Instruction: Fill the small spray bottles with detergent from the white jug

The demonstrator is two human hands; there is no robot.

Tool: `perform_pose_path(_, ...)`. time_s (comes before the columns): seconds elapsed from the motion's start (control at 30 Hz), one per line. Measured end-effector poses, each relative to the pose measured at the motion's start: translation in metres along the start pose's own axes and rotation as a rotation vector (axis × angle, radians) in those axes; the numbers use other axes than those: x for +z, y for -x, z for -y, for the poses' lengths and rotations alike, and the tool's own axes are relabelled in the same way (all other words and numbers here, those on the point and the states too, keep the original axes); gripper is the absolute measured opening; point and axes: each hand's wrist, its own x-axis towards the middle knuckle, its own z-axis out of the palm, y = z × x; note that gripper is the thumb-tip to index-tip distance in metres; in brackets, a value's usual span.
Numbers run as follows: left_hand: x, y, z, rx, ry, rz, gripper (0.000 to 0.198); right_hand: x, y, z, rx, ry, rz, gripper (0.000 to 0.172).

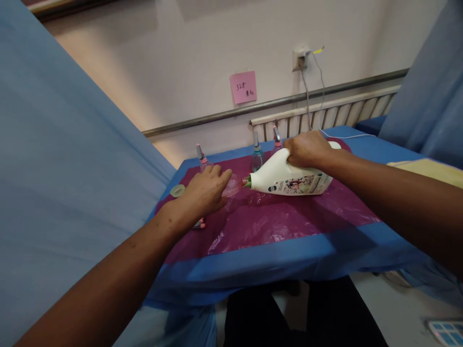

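My right hand [307,148] grips the handle of a large cream-white detergent jug [267,174], which lies tilted almost on its side with its mouth facing left. Its green spout meets the neck of a clear pink bottle [233,185]. Around that bottle's body is my left hand [208,190], its fingers closed on it; the bottle leans toward the jug. Whether liquid is flowing I cannot tell. A pink spray head [199,223] lies below my left wrist, and a pale green round cap [177,191] sits left of it.
A blue spray bottle [258,159] and a pink spray bottle [277,140] stand behind the jug. Another pink spray bottle [202,156] is behind my left hand. A maroon plastic sheet [275,219] covers the blue-draped table [275,255]. Blue curtains [72,144] hang beside it.
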Motion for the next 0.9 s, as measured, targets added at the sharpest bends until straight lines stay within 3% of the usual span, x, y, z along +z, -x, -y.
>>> perform_pose_path(0.4,-0.017,-0.007,-0.008,0.015,-0.185,0.087,0.061,0.0,-0.004,-0.003,0.01,0.032,0.005,0.04)
perform_pose_path(0.9,-0.032,-0.014,-0.015,-0.01,-0.244,0.183,0.065,0.003,-0.01,-0.006,0.005,0.033,0.002,0.037)
